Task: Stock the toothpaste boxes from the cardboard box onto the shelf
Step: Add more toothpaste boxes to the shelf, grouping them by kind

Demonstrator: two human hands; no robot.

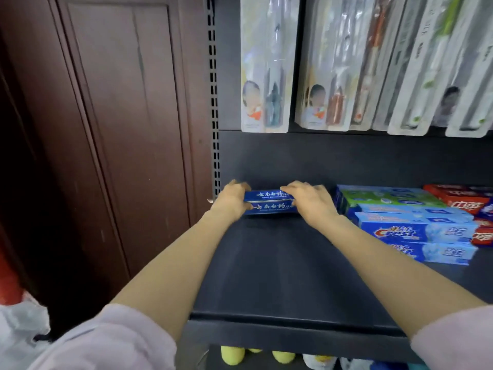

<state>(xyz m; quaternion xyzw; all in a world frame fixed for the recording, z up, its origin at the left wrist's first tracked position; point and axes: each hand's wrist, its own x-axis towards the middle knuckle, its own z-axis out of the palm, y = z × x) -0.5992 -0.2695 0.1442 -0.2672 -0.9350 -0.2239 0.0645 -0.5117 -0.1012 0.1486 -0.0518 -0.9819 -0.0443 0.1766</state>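
Two dark blue toothpaste boxes [270, 202] with white script lie side by side at the back left of the black shelf [288, 265]. My left hand [233, 200] grips their left end and my right hand [309, 200] grips their right end. Both arms reach across the shelf. The cardboard box is not in view.
Light blue Crest boxes [416, 231] and a green-topped box [386, 197] are stacked to the right, with red boxes [464, 202] further right. Toothbrush packs [264, 65] hang above. A brown wooden door [120, 129] stands at the left. Yellow-capped items [232, 355] sit on the shelf below.
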